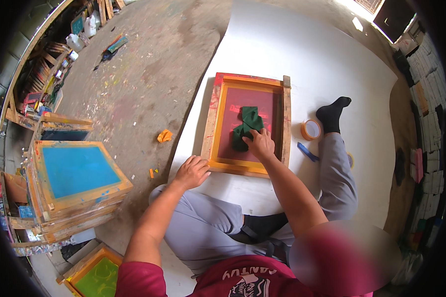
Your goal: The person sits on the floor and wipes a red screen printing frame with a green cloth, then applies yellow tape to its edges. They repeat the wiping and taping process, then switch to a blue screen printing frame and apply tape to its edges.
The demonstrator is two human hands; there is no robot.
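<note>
A wooden-framed printing screen (216, 114) with a dark red mesh lies on a white sheet in front of me. My left hand (193, 172) grips the near-left corner of the frame, its fingers bent over the wood. Inside the frame, my right hand (260, 145) holds the near end of a crumpled dark green cloth (251, 118) against the mesh. The cloth covers part of a lighter red marking on the mesh. Some of the right fingertips are lost in the cloth's folds.
Beside my outstretched leg (338, 168) lie a roll of orange tape (310, 129) and a slim blue tool (307, 152). Stacked screens (82, 171) stand at left, near a yellow-green screen (96, 274). A crumpled orange scrap (164, 135) lies on the stained floor (153, 64).
</note>
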